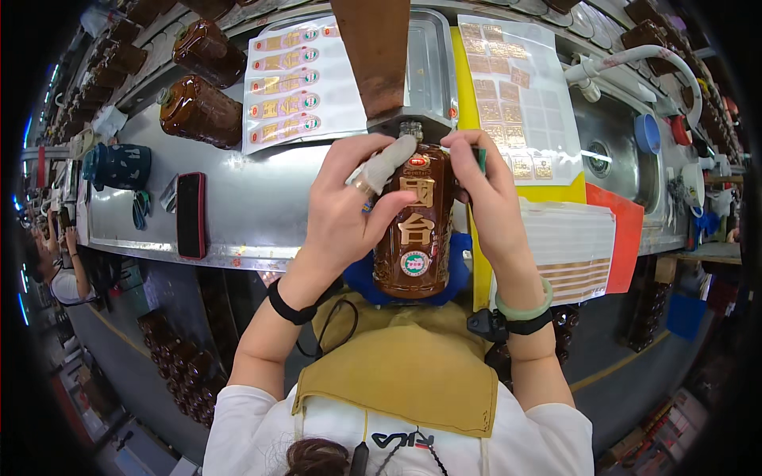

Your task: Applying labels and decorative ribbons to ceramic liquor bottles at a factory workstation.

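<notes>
A glossy brown bottle lies in front of me, neck pointing away, its base over a blue cloth. Its face carries raised gold characters, a small red oval emblem near the shoulder and a round green-and-white sticker low down. My left hand grips the bottle's left side; its index finger, in a whitish cover, presses at the shoulder and the thumb rests on the front. My right hand closes round the right shoulder, thumb near the neck. A small green item shows by its fingers, mostly hidden.
A brown metal post stands just beyond the bottle's neck. Label sheets lie left and right. More brown bottles, a dark green jar and a phone sit left. A sink is at right.
</notes>
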Available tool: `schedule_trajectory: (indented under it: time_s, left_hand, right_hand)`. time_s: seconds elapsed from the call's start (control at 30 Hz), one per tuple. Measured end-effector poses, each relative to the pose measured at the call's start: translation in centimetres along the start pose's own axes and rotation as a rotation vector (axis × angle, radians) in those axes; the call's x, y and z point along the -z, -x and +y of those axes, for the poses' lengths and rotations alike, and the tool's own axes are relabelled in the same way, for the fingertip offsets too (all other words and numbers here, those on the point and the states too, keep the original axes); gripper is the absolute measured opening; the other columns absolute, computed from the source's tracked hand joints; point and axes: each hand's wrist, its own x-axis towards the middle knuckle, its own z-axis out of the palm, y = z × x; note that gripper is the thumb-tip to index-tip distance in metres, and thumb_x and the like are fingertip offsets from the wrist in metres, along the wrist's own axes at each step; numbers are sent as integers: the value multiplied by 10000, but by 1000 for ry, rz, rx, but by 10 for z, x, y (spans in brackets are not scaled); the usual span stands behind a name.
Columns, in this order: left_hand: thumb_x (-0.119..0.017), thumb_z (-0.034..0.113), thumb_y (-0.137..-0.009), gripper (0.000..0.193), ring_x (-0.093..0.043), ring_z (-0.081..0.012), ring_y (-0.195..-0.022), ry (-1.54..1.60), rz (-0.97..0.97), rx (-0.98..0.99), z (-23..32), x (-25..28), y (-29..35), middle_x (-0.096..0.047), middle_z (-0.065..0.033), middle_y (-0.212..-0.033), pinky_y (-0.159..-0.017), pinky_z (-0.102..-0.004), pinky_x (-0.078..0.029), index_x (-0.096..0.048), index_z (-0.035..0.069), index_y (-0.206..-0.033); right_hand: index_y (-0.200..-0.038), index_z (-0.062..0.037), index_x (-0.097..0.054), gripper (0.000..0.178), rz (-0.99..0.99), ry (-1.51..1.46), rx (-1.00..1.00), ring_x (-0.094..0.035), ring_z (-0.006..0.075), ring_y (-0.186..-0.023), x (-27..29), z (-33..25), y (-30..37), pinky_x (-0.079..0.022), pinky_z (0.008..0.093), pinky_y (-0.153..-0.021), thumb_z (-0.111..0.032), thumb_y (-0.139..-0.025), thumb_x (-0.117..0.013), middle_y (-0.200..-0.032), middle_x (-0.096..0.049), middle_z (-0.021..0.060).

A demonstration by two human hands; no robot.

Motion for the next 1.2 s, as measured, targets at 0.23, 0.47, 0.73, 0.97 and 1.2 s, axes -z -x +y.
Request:
schedule_trajectory:
  time_s: [0.23,0.47,0.73,0.97,1.2]
  left_hand:
    - [-822,286,-833,537,-598,-410,-1226,144,55,86,1,-7,26,-570,-229,-1397,-1013,-464,-513,-685,-2,-1266]
    - [-779,451,-827,599,-506,-426,-1305,-7,-137,11,8,7,18,-457,-221,-1484,-1030,-465,-498,-703,74,-1287]
    - [-829,575,-688,676,-577,-366,-1084,-287,-241,-124,11,18,-5,-527,-172,-1294,-844,-431,-552,-749,156,-1213]
    - [-893,491,-678,683,-625,-361,-1005,-166,-106,-30,13,13,-7,-599,-159,-1210,-801,-420,-559,-728,77,-1195]
    - [-895,355,-729,598,-604,-428,-1185,-40,-52,-12,12,3,13,-571,-232,-1362,-957,-475,-542,-717,51,-1212]
  right_hand:
    - [-1177,-37,-593,343,-12,192,135,-527,130,-1007,2,12,6,-434,276,-913,-177,-917,-767,-1089,-578,36]
    - [-1182,-47,-595,289,-15,137,123,-465,116,-1007,3,14,7,-390,251,-931,-202,-970,-715,-1057,-510,13]
    - [-1208,-44,-576,272,-26,48,31,-424,92,-957,1,7,11,-373,227,-887,-255,-1045,-627,-1015,-444,-7]
    - [-1204,-35,-569,270,-33,23,11,-425,90,-951,1,4,11,-372,225,-886,-257,-1055,-608,-1010,-446,-13]
    - [-1228,-29,-556,336,-90,20,56,-435,87,-959,8,4,8,-374,222,-872,-321,-1063,-586,-1039,-472,-8]
